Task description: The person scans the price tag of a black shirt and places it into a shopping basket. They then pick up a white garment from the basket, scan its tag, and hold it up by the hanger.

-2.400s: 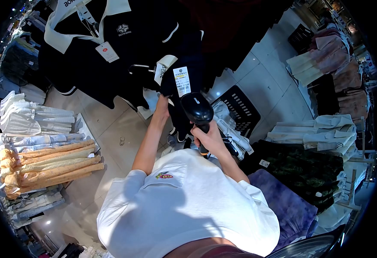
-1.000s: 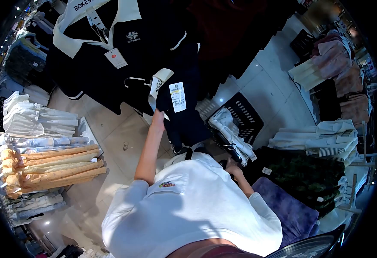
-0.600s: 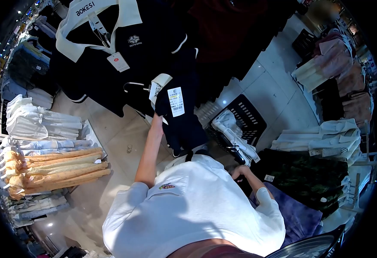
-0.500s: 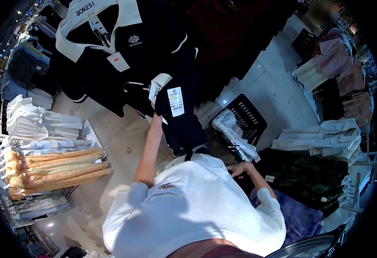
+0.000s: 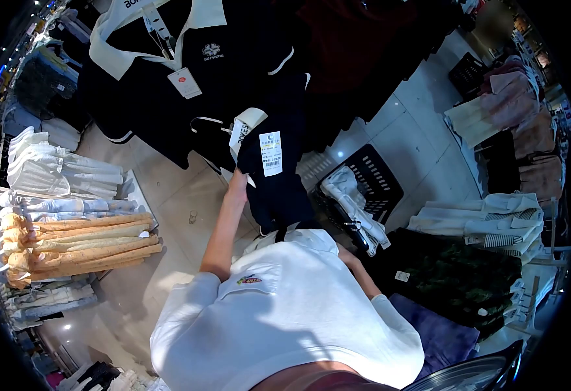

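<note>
A dark folded shirt (image 5: 278, 199) with a cream collar is held in front of the body by the left hand (image 5: 236, 186), whose grip is clamped on the cloth just below the collar. A white price label (image 5: 270, 155) is seen against the dark cloth, and a hanger (image 5: 206, 120) is placed beside the collar. The right hand (image 5: 345, 255) is mostly hidden by the white T-shirt (image 5: 285, 313), so its grip cannot be told. Nearby, pale clothes (image 5: 349, 195) are contained in a black basket (image 5: 378, 174).
</note>
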Demonstrator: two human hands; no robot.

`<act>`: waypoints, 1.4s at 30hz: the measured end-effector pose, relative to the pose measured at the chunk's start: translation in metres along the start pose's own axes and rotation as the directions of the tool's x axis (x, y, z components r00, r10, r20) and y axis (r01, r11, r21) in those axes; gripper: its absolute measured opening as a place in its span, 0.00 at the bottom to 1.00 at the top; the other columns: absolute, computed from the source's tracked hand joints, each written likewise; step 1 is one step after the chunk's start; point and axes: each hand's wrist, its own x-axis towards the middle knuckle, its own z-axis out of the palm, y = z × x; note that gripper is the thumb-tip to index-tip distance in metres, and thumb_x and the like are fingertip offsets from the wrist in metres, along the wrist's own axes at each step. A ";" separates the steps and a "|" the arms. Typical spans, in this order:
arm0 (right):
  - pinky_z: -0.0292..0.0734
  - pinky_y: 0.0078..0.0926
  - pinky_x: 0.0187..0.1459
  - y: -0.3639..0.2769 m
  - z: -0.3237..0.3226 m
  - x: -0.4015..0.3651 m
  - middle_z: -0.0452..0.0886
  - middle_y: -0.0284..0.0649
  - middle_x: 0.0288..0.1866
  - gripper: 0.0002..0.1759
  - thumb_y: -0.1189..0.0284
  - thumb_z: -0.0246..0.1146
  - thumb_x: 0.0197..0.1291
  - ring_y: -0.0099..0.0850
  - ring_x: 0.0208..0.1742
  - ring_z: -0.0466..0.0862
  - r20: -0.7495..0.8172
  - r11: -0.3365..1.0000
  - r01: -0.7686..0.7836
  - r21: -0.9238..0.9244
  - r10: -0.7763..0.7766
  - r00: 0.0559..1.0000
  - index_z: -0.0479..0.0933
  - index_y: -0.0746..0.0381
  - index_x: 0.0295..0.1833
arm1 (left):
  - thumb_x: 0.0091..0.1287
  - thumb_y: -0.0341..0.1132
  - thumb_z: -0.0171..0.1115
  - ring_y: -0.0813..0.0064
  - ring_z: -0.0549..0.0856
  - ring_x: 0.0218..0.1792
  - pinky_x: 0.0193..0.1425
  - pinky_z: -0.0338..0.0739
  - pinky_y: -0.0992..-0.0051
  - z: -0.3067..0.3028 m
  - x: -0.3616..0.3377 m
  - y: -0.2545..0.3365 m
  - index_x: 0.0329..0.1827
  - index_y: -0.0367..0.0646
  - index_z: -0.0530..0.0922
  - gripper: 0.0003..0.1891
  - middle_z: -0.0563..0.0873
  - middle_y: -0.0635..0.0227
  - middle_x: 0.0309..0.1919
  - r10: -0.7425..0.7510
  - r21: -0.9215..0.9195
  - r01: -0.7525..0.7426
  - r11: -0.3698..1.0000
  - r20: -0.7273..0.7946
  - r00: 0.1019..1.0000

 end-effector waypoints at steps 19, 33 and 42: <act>0.76 0.47 0.48 -0.036 0.031 -0.036 0.81 0.58 0.43 0.14 0.69 0.56 0.57 0.54 0.45 0.82 -0.492 0.782 -0.359 -0.509 0.078 0.867 0.77 0.71 0.41 | 0.70 0.46 0.55 0.66 0.81 0.51 0.55 0.78 0.63 0.013 0.003 -0.011 0.62 0.40 0.71 0.23 0.81 0.60 0.53 -0.048 0.050 0.048 0.998 -0.004 0.999; 0.75 0.38 0.53 -0.186 -0.032 -0.012 0.80 0.55 0.51 0.24 0.58 0.63 0.57 0.47 0.52 0.80 -0.158 0.868 0.075 -0.490 -0.173 0.972 0.76 0.65 0.54 | 0.67 0.38 0.59 0.69 0.82 0.49 0.53 0.80 0.68 0.041 -0.012 0.004 0.64 0.41 0.68 0.23 0.80 0.61 0.53 0.023 0.180 -0.013 0.984 -0.056 0.998; 0.73 0.24 0.46 -0.269 -0.002 0.088 0.78 0.44 0.47 0.30 0.70 0.71 0.52 0.29 0.46 0.78 -0.421 0.858 0.493 -0.143 -0.503 0.755 0.67 0.66 0.58 | 0.70 0.32 0.54 0.67 0.81 0.52 0.56 0.79 0.66 0.059 -0.021 0.015 0.66 0.41 0.65 0.22 0.78 0.57 0.55 0.126 0.286 -0.149 0.946 0.099 0.987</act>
